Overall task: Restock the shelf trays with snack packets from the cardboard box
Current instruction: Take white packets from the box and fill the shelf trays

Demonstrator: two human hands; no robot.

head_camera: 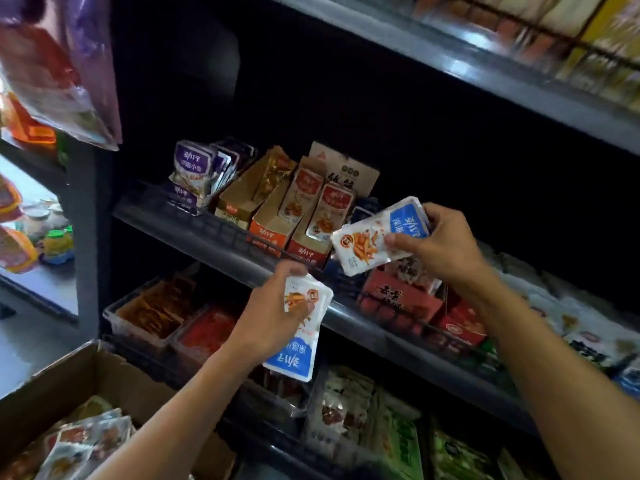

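Packets in transit from cardboard box (52, 382) to shelf: right hand (441, 244) pinching one white-blue packet (375, 233), left hand (273, 313) gripping another (306, 327); next, probably slotting into shelf tray (346, 271).

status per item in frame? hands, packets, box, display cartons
left hand: grips a blue-and-white packet, blue end down
right hand: grips a stack of blue-and-white packets, tilted, over the middle shelf
cardboard box: open, packets inside
orange display cartons: open-topped, part filled
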